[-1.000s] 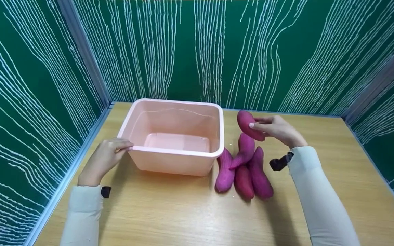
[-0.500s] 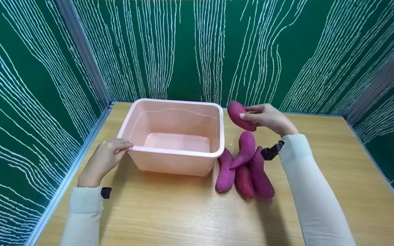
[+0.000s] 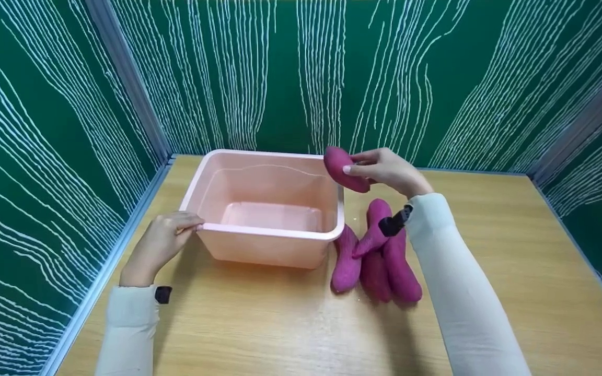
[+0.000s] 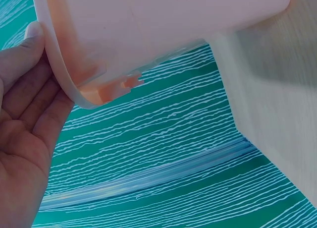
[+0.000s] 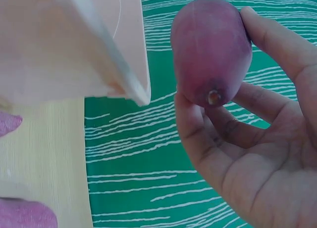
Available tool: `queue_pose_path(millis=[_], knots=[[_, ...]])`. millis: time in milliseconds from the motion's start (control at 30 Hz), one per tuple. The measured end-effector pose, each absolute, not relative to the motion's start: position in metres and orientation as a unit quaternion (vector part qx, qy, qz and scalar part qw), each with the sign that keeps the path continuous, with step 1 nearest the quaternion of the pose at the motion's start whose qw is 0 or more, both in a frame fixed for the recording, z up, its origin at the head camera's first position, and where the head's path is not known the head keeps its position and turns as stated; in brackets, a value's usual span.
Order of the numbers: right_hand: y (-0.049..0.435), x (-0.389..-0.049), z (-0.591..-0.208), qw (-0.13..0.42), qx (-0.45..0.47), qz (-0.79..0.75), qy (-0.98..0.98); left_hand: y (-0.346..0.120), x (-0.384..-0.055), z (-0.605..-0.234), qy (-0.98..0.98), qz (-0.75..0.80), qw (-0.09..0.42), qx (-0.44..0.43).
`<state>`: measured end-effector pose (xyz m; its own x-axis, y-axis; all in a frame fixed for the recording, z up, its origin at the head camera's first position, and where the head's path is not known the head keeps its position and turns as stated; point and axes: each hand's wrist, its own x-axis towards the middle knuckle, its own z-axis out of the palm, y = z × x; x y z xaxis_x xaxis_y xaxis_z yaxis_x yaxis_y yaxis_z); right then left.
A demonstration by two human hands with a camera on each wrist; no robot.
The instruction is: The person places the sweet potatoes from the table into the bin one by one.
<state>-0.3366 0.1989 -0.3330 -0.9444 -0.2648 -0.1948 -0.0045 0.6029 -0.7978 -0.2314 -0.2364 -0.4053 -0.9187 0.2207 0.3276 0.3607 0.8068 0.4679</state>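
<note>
My right hand [image 3: 391,171] holds a reddish-purple sweet potato [image 3: 338,166] between thumb and fingers, raised at the far right corner of a pink plastic bin [image 3: 264,249]. In the right wrist view the stem end of this sweet potato [image 5: 210,49] faces the camera, and the bin's rim [image 5: 133,86] is to its left. My left hand [image 3: 157,243] pinches the bin's near left rim corner; the left wrist view has the thumb [image 4: 25,52] at the rim and the fingers under it. The bin's visible floor is bare.
Several more sweet potatoes [image 3: 347,269] lie in a pile on the wooden table [image 3: 280,324], close against the bin's right side. One [image 3: 379,211] rests across the others. Green walls [image 3: 280,78] with white wavy lines enclose the table's back and sides.
My right hand has carried the sweet potato left and slightly upward, from over the pile to the bin's far right corner. My left hand stays at the rim.
</note>
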Motion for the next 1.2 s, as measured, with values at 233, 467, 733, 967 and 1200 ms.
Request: queue_pose_path(millis=[233, 467, 733, 967, 1200], knots=[[0.175, -0.342, -0.328, 0.152, -0.096, -0.453, 0.873, -0.237, -0.231, -0.406, -0.944, -0.262, 0.135, -0.15], [0.154, -0.348, -0.327, 0.157, -0.115, -0.454, 0.87, -0.234, -0.235, -0.405, -0.938, -0.275, 0.138, -0.163], [0.137, -0.353, -0.33, 0.169, -0.123, -0.458, 0.864, -0.233, -0.236, -0.406, -0.936, -0.279, 0.137, -0.166], [0.121, -0.357, -0.334, 0.175, -0.132, -0.459, 0.861, -0.235, -0.235, -0.408, -0.936, -0.28, 0.135, -0.163], [0.107, -0.364, -0.342, 0.188, -0.148, -0.472, 0.849, -0.235, -0.234, -0.407, -0.939, -0.268, 0.14, -0.166]])
